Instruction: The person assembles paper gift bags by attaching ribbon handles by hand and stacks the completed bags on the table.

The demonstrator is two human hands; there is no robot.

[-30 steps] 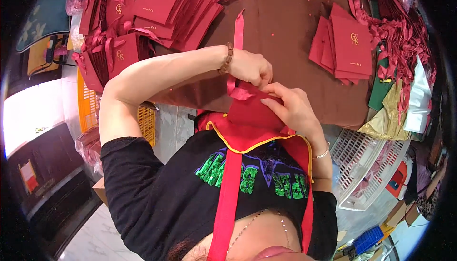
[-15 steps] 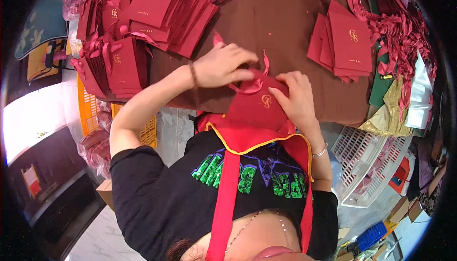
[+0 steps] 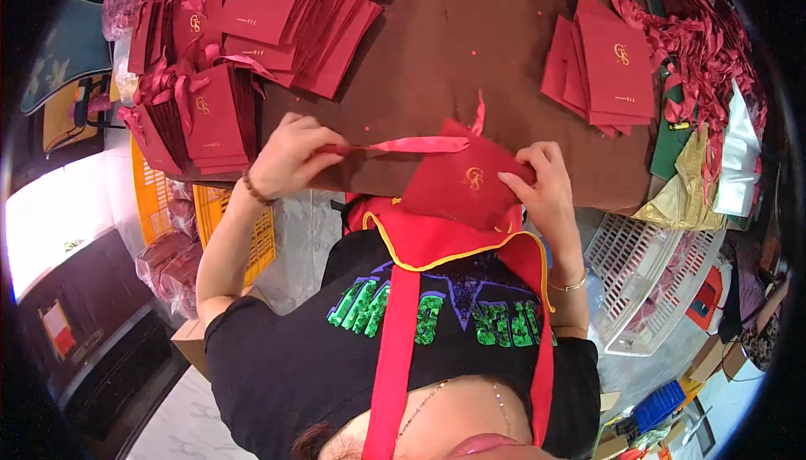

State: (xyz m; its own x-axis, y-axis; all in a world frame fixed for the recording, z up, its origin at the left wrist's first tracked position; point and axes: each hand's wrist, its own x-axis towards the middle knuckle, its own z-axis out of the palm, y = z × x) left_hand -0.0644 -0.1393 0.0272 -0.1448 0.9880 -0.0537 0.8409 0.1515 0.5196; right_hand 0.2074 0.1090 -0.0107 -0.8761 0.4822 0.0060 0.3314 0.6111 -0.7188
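A dark red paper bag [image 3: 457, 187] with a gold emblem lies tilted at the near edge of the brown-covered table. My right hand [image 3: 544, 187] grips its upper right corner, thumb on the front and fingers behind. From the top of the bag a shiny red ribbon [image 3: 411, 143] runs out to the left, pulled nearly straight. Its far end is pinched in the fingers of my left hand [image 3: 295, 158]. A second short ribbon end sticks up from the bag's top.
Stacks of red bags [image 3: 220, 116] with ribbons fill the table's left side. A smaller pile [image 3: 611, 61] sits at the right, beside a heap of loose red ribbons [image 3: 701, 65]. White plastic baskets [image 3: 651, 292] stand below on the right, an orange crate [image 3: 151, 183] on the left.
My left hand has moved left and nearer, away from the bag, drawing the ribbon out straight. My right hand, still on the bag's corner, has shifted slightly right and nearer.
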